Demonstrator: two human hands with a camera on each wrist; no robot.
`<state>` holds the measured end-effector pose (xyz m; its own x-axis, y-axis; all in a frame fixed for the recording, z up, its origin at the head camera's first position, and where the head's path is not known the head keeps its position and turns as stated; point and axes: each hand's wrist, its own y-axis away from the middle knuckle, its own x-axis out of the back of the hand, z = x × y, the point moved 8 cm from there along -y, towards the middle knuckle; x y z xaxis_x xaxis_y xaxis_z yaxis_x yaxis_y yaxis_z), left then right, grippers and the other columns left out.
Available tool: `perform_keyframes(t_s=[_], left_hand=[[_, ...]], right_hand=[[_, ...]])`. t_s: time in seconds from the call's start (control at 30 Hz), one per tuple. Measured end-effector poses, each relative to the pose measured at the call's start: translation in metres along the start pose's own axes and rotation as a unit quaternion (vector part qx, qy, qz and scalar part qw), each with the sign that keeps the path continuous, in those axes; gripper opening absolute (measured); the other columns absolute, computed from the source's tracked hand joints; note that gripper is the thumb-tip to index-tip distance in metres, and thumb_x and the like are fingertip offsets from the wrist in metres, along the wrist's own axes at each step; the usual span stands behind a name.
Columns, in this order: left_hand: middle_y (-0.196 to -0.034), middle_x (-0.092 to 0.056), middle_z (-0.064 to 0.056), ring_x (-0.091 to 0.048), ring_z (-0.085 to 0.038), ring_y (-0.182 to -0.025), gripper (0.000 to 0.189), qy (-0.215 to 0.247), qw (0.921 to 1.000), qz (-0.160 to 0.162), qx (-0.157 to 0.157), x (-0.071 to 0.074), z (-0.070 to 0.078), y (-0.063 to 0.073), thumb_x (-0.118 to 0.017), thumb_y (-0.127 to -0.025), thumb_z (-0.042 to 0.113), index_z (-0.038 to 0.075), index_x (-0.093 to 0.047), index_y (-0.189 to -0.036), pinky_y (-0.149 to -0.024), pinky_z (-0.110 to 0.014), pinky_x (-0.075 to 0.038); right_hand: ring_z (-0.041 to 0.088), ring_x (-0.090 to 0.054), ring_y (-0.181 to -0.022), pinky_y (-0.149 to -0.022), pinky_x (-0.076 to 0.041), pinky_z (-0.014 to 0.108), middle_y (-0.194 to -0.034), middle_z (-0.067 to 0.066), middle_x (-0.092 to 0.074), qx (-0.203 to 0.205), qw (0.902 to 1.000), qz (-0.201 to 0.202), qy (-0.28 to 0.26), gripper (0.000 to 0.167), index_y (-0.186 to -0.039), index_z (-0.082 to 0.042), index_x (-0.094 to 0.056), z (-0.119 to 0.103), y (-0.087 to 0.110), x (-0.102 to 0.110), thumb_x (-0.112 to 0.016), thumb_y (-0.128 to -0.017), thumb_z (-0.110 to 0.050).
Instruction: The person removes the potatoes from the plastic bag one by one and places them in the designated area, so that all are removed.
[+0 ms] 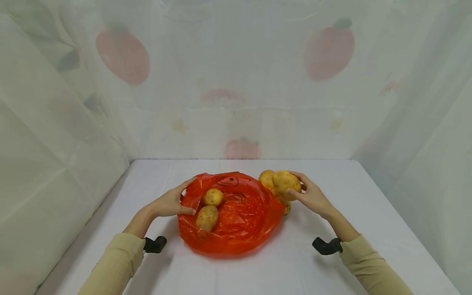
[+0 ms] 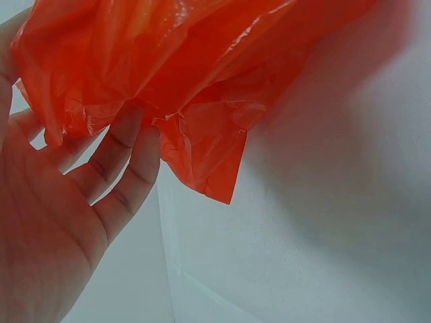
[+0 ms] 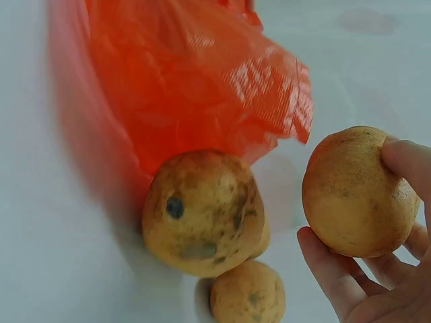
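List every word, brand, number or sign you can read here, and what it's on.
Red bag: dark lettering, too small and blurred to read, below a black line drawing.
Potatoes: no label visible.
Backdrop: faint fruit-like shapes, no readable words.
Nothing can be quoted from any view.

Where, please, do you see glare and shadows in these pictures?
Head: soft shadows on the white tabletop; left wrist: glints along creases of the red bag; right wrist: shiny streaks on the bag, a soft shadow beside the dark-spotted potato.
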<state>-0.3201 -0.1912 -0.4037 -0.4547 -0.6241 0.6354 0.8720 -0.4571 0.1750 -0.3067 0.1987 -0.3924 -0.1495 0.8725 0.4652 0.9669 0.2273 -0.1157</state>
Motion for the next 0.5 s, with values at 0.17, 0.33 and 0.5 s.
perform_keyframes(t_s=[0.17,0.33,0.5], left_hand=[[-0.125,-0.049,-0.009,-0.053,-0.025,-0.092,0.097,-0.004,1.0,0.003,0.002,0.0,-0.001,-0.001,-0.078,-0.072,0.026,0.033,-0.016,-0.146,-0.075,-0.037,-0.051],[-0.125,-0.049,-0.008,-0.052,-0.025,-0.092,0.098,-0.01,0.9999,0.003,0.006,0.001,-0.002,-0.001,-0.078,-0.072,0.028,0.033,-0.015,-0.147,-0.074,-0.036,-0.051],[-0.123,-0.05,-0.009,-0.053,-0.024,-0.09,0.099,-0.023,0.9997,0.008,0.005,0.002,-0.002,-0.001,-0.078,-0.071,0.028,0.031,-0.015,-0.147,-0.073,-0.034,-0.05]], right_hand=[[0.036,-0.048,-0.114,-0.082,-0.05,0.038,-0.137,0.011,-0.041,-0.009,0.9997,0.02,0.01,0.061,-0.138,-0.018,-0.037,0.01,0.0,0.005,-0.064,-0.086,-0.036],[0.038,-0.048,-0.114,-0.082,-0.05,0.041,-0.139,0.013,-0.039,-0.015,0.9992,0.032,0.017,0.064,-0.139,-0.016,-0.035,0.019,0.001,0.007,-0.063,-0.086,-0.039],[0.04,-0.047,-0.116,-0.083,-0.05,0.042,-0.138,0.016,-0.038,-0.02,0.9987,0.042,0.023,0.065,-0.139,-0.013,-0.034,0.027,0.003,0.011,-0.062,-0.086,-0.039]])
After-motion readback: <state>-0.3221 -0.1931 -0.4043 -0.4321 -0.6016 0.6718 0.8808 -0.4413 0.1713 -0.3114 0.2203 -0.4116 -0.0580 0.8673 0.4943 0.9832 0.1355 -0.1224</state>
